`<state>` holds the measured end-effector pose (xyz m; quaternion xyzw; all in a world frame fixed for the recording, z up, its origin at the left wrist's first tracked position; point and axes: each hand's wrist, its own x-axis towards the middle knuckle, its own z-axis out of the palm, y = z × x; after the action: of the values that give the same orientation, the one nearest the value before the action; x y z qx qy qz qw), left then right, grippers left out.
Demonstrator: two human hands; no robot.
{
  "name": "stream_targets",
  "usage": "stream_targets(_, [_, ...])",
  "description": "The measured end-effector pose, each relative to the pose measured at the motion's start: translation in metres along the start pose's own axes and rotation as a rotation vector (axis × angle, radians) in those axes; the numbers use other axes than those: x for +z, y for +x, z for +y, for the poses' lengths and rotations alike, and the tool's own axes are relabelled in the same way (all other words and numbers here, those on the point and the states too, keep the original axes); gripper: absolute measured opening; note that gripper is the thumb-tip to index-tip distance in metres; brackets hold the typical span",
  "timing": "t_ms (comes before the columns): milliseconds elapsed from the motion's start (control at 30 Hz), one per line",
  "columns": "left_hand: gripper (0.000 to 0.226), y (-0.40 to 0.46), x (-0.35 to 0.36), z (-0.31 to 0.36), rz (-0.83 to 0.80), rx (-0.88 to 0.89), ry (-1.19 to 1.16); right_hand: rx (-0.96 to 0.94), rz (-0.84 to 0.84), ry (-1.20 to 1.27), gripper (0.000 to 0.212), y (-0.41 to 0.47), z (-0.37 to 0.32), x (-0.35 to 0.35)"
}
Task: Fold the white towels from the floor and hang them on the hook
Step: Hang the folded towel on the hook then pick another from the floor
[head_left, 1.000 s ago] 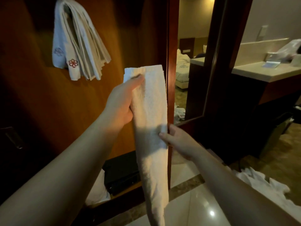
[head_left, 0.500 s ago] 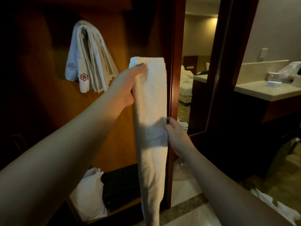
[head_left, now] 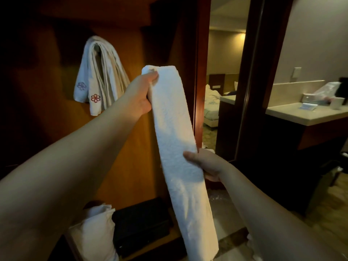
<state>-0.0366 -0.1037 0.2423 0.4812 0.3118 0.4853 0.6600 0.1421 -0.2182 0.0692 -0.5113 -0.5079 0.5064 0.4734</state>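
Towel (head_left: 175,140), white and folded into a long narrow strip, hangs slanting in the middle of the view, its lower end running down toward the bottom edge of the picture. The left hand (head_left: 140,95) grips its top end, thumb across the near face and the other fingers hidden behind the cloth. The right hand (head_left: 206,163) holds the strip halfway down from the right, thumb pressed on the front, the remaining fingers out of sight behind it.

Far left, hung towels (head_left: 99,76) drape in a bundle on the dark wooden wall (head_left: 47,119); two carry a small flower mark, one red, one bluish. Whatever holds them up is covered by the cloth. Low on the left a white bundle (head_left: 94,230) lies beside a black box (head_left: 141,225), both dim and partly hidden by the left forearm. On the right a pale desk (head_left: 301,114) carries some blurred items too small to name. Through the doorway, far off, a bed (head_left: 211,102) with rumpled white linen shows.
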Motion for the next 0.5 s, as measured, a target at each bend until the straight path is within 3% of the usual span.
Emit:
stream_targets(133, [0.042,0.008,-0.002,0.004,0.069,-0.001,0.014,0.105,-0.125,-0.044,0.076,-0.003,0.013,-0.003])
stream_targets(400, [0.043,0.022,-0.007,-0.006,0.174,-0.023,0.081,0.126,-0.128,-0.032,0.053,-0.006,0.007,0.007])
stream_targets(500, [0.045,0.026,-0.008,-0.011,0.188,-0.047,0.056,0.147,-0.089,0.089,0.060,-0.008,0.014,0.006])
